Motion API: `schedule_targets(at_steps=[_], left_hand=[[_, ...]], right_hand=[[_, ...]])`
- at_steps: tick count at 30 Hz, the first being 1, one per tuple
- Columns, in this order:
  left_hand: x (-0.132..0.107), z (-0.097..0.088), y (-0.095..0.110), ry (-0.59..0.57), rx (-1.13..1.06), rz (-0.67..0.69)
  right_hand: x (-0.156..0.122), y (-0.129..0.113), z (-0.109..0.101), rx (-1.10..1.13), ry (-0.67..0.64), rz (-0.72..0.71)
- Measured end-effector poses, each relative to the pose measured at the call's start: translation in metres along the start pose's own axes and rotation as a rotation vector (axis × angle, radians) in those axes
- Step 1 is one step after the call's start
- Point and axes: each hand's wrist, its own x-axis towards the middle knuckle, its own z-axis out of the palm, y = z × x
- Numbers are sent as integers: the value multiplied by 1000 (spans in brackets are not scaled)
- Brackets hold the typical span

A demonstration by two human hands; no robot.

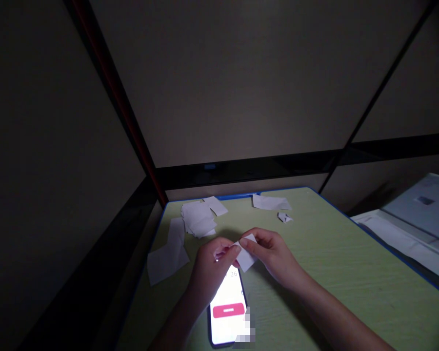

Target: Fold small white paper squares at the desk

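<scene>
Between my two hands is a small piece of white paper (247, 257), held above the table near a lit phone. My left hand (214, 261) pinches its left edge between thumb and fingers. On the upper right side, my right hand (269, 246) grips it the same way, thumb on top. The phone (228, 324) lies face up below the hands, its bright screen showing a red button; my left hand covers part of its upper end. Whether the paper is folded, I cannot tell.
On the green table (336, 273) a pile of white paper pieces (197, 218) lies at the back left, with larger sheets (166, 263) nearer. A paper strip (271, 202) and a small crumpled or folded paper (284, 217) lie behind my right hand. A white box (406, 239) stands at the right.
</scene>
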Motion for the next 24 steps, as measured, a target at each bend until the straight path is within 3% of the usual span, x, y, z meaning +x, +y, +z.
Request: schedule_targets(at_steps=[4, 12, 24], left_hand=[[0, 1, 0, -28, -22, -15], [2, -3, -5, 70, 3, 40], [1, -3, -2, 105, 50, 47]], right_hand=[[0, 3, -1, 15, 24, 8], [0, 2, 0, -56, -4, 21], [0, 2, -3, -113, -35, 3]])
